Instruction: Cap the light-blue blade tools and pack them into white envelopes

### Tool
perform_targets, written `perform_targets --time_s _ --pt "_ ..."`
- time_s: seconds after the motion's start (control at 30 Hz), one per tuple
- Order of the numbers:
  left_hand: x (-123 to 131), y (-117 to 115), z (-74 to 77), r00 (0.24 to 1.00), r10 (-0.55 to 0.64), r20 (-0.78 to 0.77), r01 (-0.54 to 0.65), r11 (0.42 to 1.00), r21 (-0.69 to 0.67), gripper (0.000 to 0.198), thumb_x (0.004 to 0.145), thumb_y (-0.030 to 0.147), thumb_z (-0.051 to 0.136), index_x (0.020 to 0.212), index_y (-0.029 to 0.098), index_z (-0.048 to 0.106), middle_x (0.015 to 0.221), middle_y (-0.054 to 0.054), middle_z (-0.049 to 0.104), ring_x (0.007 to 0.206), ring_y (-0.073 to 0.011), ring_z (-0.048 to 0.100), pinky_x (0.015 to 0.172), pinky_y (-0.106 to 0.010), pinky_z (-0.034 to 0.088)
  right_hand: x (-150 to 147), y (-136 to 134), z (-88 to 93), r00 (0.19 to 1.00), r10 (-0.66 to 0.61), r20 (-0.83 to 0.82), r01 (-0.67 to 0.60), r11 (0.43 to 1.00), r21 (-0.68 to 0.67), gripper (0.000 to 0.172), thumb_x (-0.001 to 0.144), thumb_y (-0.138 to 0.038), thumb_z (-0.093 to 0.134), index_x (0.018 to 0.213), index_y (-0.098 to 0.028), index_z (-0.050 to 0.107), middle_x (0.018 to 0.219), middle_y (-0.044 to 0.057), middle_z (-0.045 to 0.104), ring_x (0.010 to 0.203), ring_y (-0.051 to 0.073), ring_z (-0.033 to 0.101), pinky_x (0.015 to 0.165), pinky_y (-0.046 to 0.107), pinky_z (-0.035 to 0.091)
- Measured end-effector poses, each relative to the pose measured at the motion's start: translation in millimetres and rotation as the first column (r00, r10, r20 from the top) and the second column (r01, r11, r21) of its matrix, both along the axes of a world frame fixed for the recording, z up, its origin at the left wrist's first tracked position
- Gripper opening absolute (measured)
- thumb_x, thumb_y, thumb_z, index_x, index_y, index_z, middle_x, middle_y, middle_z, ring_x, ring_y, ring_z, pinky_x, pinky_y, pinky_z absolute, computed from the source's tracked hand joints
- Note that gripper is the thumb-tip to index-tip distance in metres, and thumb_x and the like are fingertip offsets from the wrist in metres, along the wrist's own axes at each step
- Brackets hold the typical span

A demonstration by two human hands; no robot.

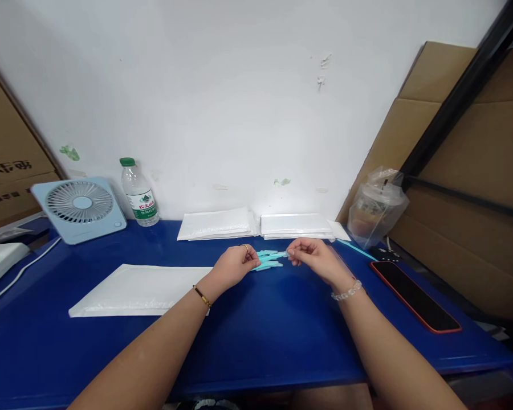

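Observation:
My left hand (pixel 238 264) is closed around a small bunch of slim turquoise sticks (pixel 268 259), whose ends point to the right; their exact kind is too small to make out. With thumb and fingertips pinched, my right hand (pixel 310 255) holds the pale, translucent tip (pixel 284 254) of one stick. Both hands are just above the blue table (pixel 277 341). A white padded envelope (pixel 141 287) lies flat beside my left forearm, partly hidden by it.
Two piles of white envelopes (pixel 216 223) (pixel 297 224) lie against the wall. To the left are a light blue fan (pixel 82 203) and a water bottle (pixel 140 193). On the right are a bagged drink cup (pixel 376 208), a red-edged phone (pixel 414 296) and cardboard (pixel 461 199).

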State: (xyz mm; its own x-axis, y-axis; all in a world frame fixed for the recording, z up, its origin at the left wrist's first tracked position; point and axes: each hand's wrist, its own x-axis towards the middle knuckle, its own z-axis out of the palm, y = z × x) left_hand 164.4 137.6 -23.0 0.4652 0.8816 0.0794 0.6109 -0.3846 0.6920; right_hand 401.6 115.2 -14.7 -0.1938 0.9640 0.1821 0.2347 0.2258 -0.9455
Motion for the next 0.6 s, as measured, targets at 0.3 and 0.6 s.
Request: perform_targets --time_s 0.3,0.6 --pt "-7.1 2.4 -2.0 0.942 0.077 -0.326 0.011 0.966 0.26 0.067 0.068 0.055 0.063 0.124 0.022 0.048 0.125 -0.011 0.052 0.119 -0.0301 0.04 0.092 -0.041 0.036 -8.9 8.1 -22.2 0.95 0.08 0.302 -0.096 0.995 0.038 0.027 0.08 -0.041 0.058 0.083 -0.015 0.067 0.07 0.003 0.063 0.064 0.014 0.058 0.062 0.028 0.047" --pt "-6.0 4.6 -8.5 0.895 -0.092 -0.436 0.211 0.949 0.233 0.028 0.082 0.035 0.053 0.106 0.02 0.056 0.107 -0.008 0.058 0.104 -0.0227 0.049 0.085 -0.031 0.041 -25.8 9.2 -23.3 0.695 0.033 0.719 -0.292 0.926 0.239 0.056 0.077 -0.043 0.064 0.127 -0.023 0.047 0.122 0.011 0.05 0.112 0.026 0.044 0.093 0.042 0.039"
